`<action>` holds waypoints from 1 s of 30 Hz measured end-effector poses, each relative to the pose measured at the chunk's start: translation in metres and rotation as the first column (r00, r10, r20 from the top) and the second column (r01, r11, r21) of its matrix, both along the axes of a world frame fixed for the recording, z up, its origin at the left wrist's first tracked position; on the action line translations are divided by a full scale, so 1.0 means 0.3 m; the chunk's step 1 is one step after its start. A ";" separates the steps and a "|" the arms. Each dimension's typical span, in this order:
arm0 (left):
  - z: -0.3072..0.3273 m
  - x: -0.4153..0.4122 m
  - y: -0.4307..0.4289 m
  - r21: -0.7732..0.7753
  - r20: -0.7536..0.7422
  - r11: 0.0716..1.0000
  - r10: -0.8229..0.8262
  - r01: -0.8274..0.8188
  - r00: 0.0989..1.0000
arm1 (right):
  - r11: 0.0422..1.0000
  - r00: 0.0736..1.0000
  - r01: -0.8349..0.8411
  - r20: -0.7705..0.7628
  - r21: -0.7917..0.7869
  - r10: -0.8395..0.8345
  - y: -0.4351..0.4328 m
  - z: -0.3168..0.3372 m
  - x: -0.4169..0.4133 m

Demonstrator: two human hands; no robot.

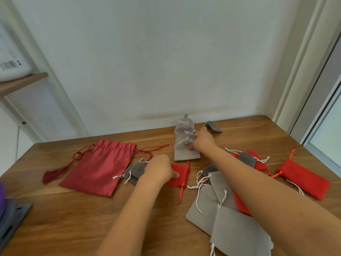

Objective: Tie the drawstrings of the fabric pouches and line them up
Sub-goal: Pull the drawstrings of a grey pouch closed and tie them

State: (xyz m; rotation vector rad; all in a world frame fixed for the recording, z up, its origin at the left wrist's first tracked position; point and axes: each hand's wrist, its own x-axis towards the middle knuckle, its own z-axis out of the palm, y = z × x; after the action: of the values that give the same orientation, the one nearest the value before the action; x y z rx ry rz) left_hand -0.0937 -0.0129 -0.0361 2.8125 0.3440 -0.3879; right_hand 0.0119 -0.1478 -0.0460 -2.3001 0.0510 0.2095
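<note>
Grey pouch row (182,143) runs to the far edge; right hand (203,140) pinches its near end. Left hand (158,169) grips red pouch (181,175).

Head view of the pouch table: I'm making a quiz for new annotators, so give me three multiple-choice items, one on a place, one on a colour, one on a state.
1. Where does the large tasselled pouch lie?
A) left of the left hand
B) on a shelf
C) upright against the wall

2. What colour is the row of pouches that the right hand reaches?
A) red
B) purple
C) grey

3. What is the left hand doing?
A) hanging off the table
B) holding a small red pouch
C) pulling the tassel

Answers: 1 A, it lies flat to that hand's left; 2 C, every pouch in the row is grey; 3 B, its thumb lies on the red fabric.
</note>
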 end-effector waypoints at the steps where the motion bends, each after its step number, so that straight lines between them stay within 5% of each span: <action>1: -0.003 -0.001 0.002 -0.004 0.008 1.000 0.005 -0.005 1.000 | 1.000 1.000 0.005 -0.005 0.009 -0.005 0.001 0.000 0.000; 7: 0.000 -0.023 0.002 -0.026 0.046 0.999 0.031 -0.030 0.998 | 0.986 0.998 -0.033 0.062 0.161 0.023 -0.034 -0.001 0.024; 12: 0.050 -0.046 0.006 -0.093 0.104 0.995 0.056 -0.046 0.993 | 0.992 0.993 -0.100 0.063 0.077 0.096 -0.080 0.023 0.028; 15: 0.079 -0.080 0.003 -0.209 0.276 0.977 0.093 -0.034 0.957 | 0.987 0.987 -0.154 0.056 0.036 0.151 -0.125 0.048 0.000; 18: 0.106 -0.141 -0.025 -0.301 0.490 0.941 0.017 0.152 0.871 | 0.926 0.926 -0.376 0.020 -0.005 0.377 -0.180 0.107 -0.074; 21: 0.115 -0.209 -0.064 -0.354 0.365 0.877 -0.191 0.326 0.911 | 0.848 0.844 -0.518 0.091 -0.112 0.528 -0.231 0.168 -0.199; 24: 0.083 -0.247 -0.096 -0.274 0.220 0.855 -0.390 0.440 0.894 | 0.707 0.710 -0.700 0.002 -0.101 0.704 -0.274 0.206 -0.354; 27: 0.052 -0.259 -0.120 -0.166 0.132 0.872 -0.444 0.462 0.886 | 0.536 0.560 -0.825 -0.123 -0.180 0.820 -0.303 0.186 -0.461; 30: 0.053 -0.264 -0.121 -0.092 0.096 0.920 -0.371 0.380 0.924 | 0.468 0.535 -0.817 -0.139 -0.337 0.833 -0.329 0.132 -0.480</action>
State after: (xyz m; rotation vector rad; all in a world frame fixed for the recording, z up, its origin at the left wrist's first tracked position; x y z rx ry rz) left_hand -0.1728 -0.0493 -0.0203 2.7673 -0.2354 -0.3627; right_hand -0.1322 -0.2466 -0.0063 -2.5043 -1.2002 0.6975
